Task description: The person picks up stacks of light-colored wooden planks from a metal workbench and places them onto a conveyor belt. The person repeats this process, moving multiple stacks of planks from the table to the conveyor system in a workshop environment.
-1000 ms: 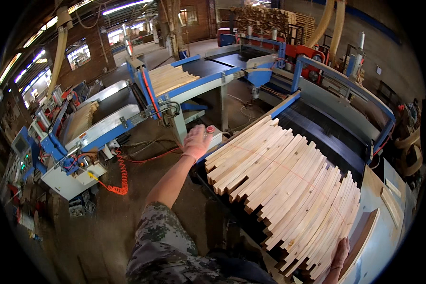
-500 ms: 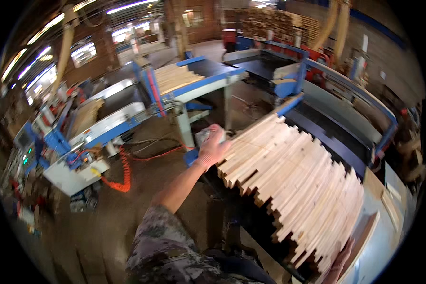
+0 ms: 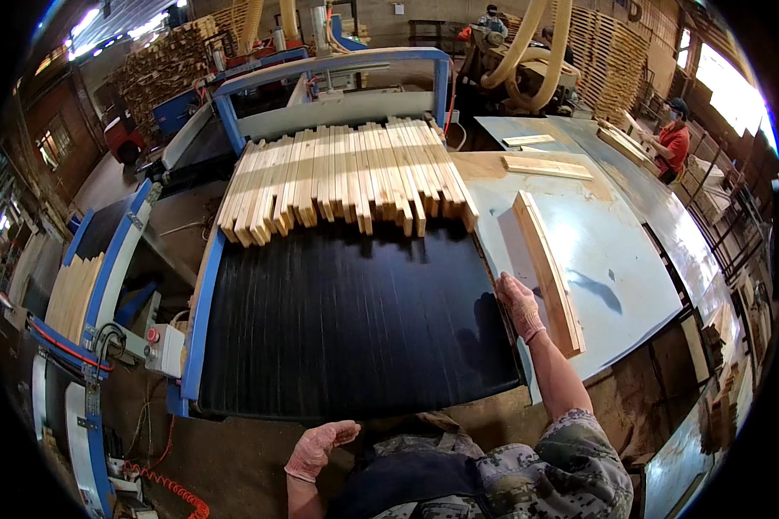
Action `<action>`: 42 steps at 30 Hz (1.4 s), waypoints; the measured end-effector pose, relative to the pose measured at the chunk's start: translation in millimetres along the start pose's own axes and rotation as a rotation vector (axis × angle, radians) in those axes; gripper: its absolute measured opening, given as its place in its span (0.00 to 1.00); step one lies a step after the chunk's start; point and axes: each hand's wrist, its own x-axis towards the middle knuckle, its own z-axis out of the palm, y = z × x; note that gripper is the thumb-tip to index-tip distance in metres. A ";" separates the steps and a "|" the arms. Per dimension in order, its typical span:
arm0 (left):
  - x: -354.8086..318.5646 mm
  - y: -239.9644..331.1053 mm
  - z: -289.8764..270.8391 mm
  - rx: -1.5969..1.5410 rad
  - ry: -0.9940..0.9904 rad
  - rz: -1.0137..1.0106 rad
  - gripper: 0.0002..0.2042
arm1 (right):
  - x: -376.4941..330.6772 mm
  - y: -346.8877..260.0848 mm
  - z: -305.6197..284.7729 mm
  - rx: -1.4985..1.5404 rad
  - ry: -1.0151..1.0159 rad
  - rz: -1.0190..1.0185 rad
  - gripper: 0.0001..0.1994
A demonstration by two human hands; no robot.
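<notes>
My left hand point(image 3: 320, 447) hangs loose and half-curled, holding nothing, near my waist below the black conveyor belt point(image 3: 346, 329). A row of pale wooden slats point(image 3: 346, 177) lies across the belt's far end, well apart from both hands. My right hand point(image 3: 519, 304) rests flat, fingers together, on the grey desk point(image 3: 614, 251), touching the long wooden board point(image 3: 550, 268) just beside it.
</notes>
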 end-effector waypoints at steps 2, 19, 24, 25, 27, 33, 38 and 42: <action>47.9 59.8 -9.3 0.027 -0.035 -0.003 0.38 | 40.1 -27.7 23.8 0.010 -0.005 -0.038 0.30; 121.0 75.9 2.8 -0.128 -0.314 -0.142 0.30 | 1.9 -36.3 57.2 -0.227 0.091 -0.085 0.26; 128.3 73.5 -3.8 -0.096 -0.396 -0.136 0.30 | -2.5 -29.4 62.4 -0.153 0.058 -0.067 0.24; 129.8 66.9 -3.1 -0.084 -0.396 -0.154 0.30 | -2.8 -32.6 60.9 -0.160 0.056 -0.045 0.24; 135.1 63.7 -8.4 -0.013 -0.443 -0.158 0.24 | -12.2 -39.3 60.2 -0.140 0.103 -0.016 0.24; 111.7 56.2 -11.2 0.136 -0.400 0.084 0.12 | 7.5 -8.0 37.1 -0.156 0.062 -0.068 0.26; 112.4 19.8 -35.3 0.073 -0.437 0.007 0.13 | 18.9 7.0 22.7 -0.169 0.021 -0.084 0.28; 97.2 61.2 -38.8 0.228 -0.404 -0.033 0.17 | -20.2 -43.4 94.5 -0.375 0.111 0.040 0.21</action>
